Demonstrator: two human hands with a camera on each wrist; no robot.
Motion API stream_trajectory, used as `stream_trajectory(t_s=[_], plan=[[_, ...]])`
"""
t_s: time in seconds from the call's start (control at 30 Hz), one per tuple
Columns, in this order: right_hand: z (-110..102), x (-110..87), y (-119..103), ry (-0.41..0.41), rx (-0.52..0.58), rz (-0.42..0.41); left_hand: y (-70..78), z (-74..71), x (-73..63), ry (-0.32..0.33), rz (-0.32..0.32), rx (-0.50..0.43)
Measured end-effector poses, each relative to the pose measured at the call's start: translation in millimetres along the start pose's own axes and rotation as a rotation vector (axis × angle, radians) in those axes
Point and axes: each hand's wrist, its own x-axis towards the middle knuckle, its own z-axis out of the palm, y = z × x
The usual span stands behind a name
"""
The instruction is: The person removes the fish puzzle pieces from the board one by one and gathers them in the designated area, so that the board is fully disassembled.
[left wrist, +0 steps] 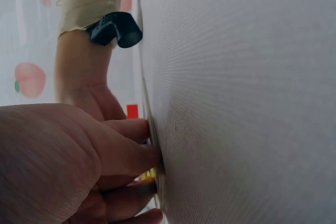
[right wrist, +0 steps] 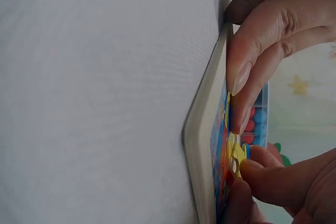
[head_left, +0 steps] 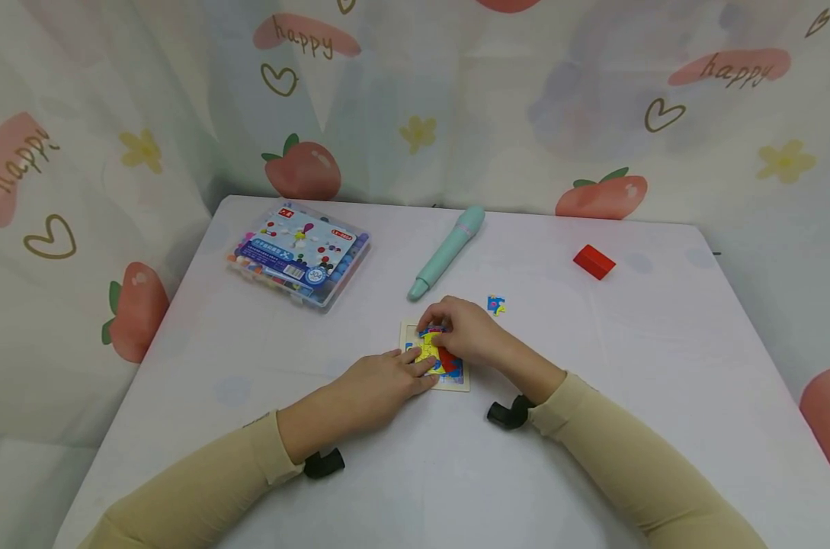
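Observation:
A small jigsaw puzzle in a pale wooden tray lies on the white table, showing yellow, red and blue pieces. My left hand rests on it from the left, fingers extended over the picture and the tray's edge. With thumb and fingers, my right hand pinches a yellow puzzle piece at the far part of the tray. That piece stands tilted above the picture in the right wrist view. Fingers hide much of the puzzle. One loose blue and yellow puzzle piece lies beyond the right hand.
A clear plastic box of coloured parts sits at the back left. Right of it lies a mint-green tube-shaped object. A red block is at the back right. Patterned curtains hang behind the table.

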Motion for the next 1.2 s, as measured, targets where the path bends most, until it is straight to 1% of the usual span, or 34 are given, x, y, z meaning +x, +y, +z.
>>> stream_trajectory(t_s=[0.17,0.47,0.63,0.77,1.03,1.2], plan=[[0.7,0.6,4.9,0.022,0.067,0.006,0.5,-1.0,-0.7,0.002,0.001,0.001],[0.2,-1.9,3.2,0.046,0.107,0.029,0.9,-0.2,-1.6,0.012,0.009,0.0],[-0.8,-5.1,1.0,0.055,0.155,0.051,1.5,-0.9,-1.8,0.012,0.009,0.006],[0.1,-5.5,0.5,0.072,0.169,0.075,1.7,-1.5,-1.5,0.012,0.004,0.005],[1.4,-5.2,-1.4,0.107,0.153,0.105,1.6,-0.7,-1.5,0.017,0.003,-0.001],[-0.9,-5.4,-3.1,0.109,0.213,0.129,1.8,-1.2,-1.3,0.015,0.001,0.001]])
